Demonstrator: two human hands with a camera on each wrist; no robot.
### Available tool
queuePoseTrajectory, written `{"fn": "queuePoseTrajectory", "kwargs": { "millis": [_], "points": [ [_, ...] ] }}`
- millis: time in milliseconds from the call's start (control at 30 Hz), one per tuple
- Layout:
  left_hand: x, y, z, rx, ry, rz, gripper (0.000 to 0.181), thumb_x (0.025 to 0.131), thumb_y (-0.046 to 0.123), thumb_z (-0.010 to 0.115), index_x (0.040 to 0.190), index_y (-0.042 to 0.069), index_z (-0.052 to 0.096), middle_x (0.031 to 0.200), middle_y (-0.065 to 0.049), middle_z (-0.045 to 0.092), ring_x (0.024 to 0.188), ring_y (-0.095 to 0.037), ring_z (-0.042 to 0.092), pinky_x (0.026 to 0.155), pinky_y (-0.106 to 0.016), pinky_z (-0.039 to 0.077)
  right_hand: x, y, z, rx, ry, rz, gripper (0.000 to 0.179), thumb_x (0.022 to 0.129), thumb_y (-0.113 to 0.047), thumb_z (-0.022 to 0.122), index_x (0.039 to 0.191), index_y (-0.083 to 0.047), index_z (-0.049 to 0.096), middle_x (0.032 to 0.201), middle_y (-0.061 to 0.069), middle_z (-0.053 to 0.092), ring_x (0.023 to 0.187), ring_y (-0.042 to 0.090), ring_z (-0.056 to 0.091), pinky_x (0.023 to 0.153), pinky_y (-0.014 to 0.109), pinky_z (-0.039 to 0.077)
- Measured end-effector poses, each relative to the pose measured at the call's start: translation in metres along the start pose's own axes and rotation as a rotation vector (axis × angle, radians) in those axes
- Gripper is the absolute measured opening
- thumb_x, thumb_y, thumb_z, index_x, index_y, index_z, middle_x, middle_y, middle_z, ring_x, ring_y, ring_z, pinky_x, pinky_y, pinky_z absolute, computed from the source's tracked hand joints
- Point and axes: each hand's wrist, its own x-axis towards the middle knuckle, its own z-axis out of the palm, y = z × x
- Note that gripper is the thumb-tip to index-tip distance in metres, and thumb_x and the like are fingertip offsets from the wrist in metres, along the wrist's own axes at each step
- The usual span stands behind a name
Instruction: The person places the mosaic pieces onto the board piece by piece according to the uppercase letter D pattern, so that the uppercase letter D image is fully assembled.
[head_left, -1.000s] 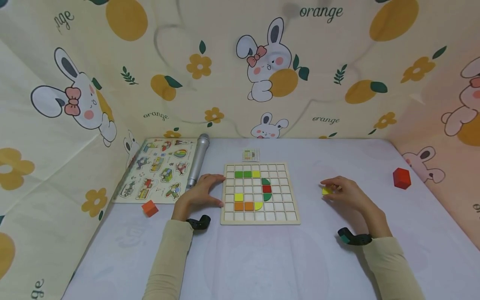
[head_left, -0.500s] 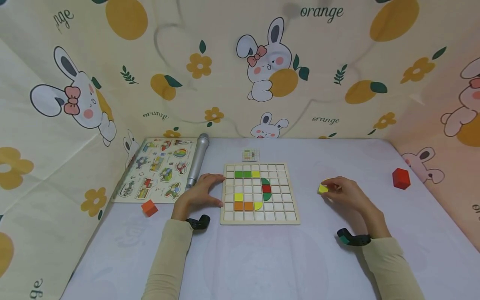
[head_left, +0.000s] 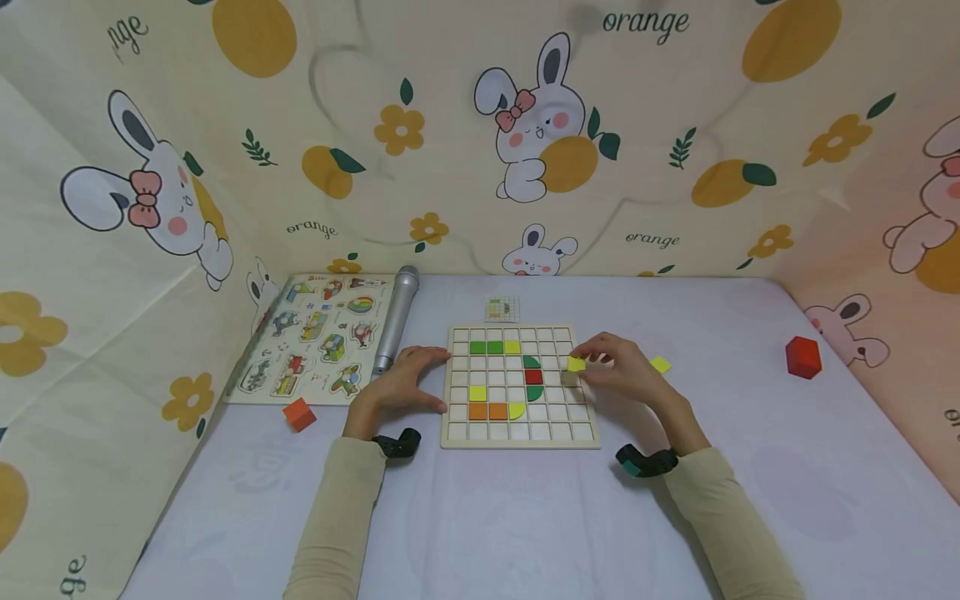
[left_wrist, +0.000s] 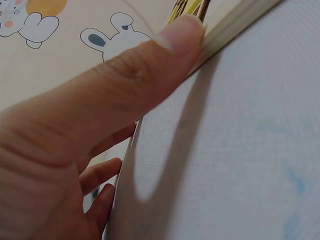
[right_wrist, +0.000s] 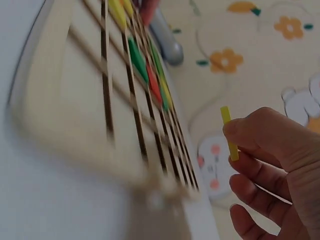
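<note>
Between finger and thumb, my right hand (head_left: pixel 624 367) pinches a thin yellow square tile (head_left: pixel 576 364) above the right edge of the wooden grid board (head_left: pixel 521 445). The right wrist view has this tile (right_wrist: pixel 229 134) edge-on, held up beside the board. Green, yellow, orange and red tiles sit in the grid, some square and some quarter-round. At the board's left edge rests my left hand (head_left: pixel 405 382), thumb and index finger spread apart along the side. In the left wrist view the thumb (left_wrist: pixel 165 55) lies against the board's edge.
Right of the board lies another yellow tile (head_left: pixel 661 365). A small pattern card (head_left: pixel 502 309) is behind the board. To the left are a picture sheet (head_left: pixel 311 337), a silver microphone-like cylinder (head_left: pixel 397 321) and an orange cube (head_left: pixel 300 417). A red block (head_left: pixel 803 357) stands far right.
My right hand has picked a yellow tile off the table and carried it left to the board's right edge. Another yellow tile shows where the hand was. The left hand stays put.
</note>
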Motion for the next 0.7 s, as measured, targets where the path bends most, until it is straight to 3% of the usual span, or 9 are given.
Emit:
{"fn": "queuePoseTrajectory", "kwargs": {
  "millis": [167, 433, 700],
  "points": [
    [0.001, -0.002, 0.002, 0.012, 0.014, 0.022, 0.088, 0.063, 0.034, 0.085, 0.138, 0.012, 0.044, 0.145, -0.006, 0.037, 0.135, -0.029, 0.022, 0.112, -0.049, 0.022, 0.019, -0.021, 0.022, 0.078, -0.052, -0.039, 0.026, 0.080, -0.011, 0.071, 0.106, -0.008, 0.069, 0.099, 0.003, 0.063, 0.088, 0.022, 0.053, 0.078, 0.036, 0.049],
    [0.001, 0.000, 0.000, 0.004, -0.005, -0.005, 0.088, 0.064, 0.033, 0.085, 0.139, 0.015, 0.043, 0.146, -0.003, 0.036, 0.137, -0.027, 0.021, 0.114, -0.046, 0.020, 0.040, -0.049, 0.057, 0.075, -0.061, -0.186, 0.025, 0.083, -0.011, 0.070, 0.107, -0.006, 0.067, 0.103, 0.004, 0.066, 0.085, 0.023, 0.058, 0.075, 0.037, 0.053],
    [0.001, 0.000, 0.000, 0.017, -0.008, -0.003, 0.088, 0.064, 0.034, 0.085, 0.139, 0.015, 0.043, 0.146, -0.004, 0.036, 0.137, -0.028, 0.020, 0.114, -0.048, 0.019, 0.053, -0.061, 0.085, 0.063, -0.066, -0.186, 0.016, 0.082, -0.012, 0.072, 0.098, -0.011, 0.069, 0.097, -0.001, 0.066, 0.081, 0.012, 0.057, 0.069, 0.024, 0.051]
  ]
}}
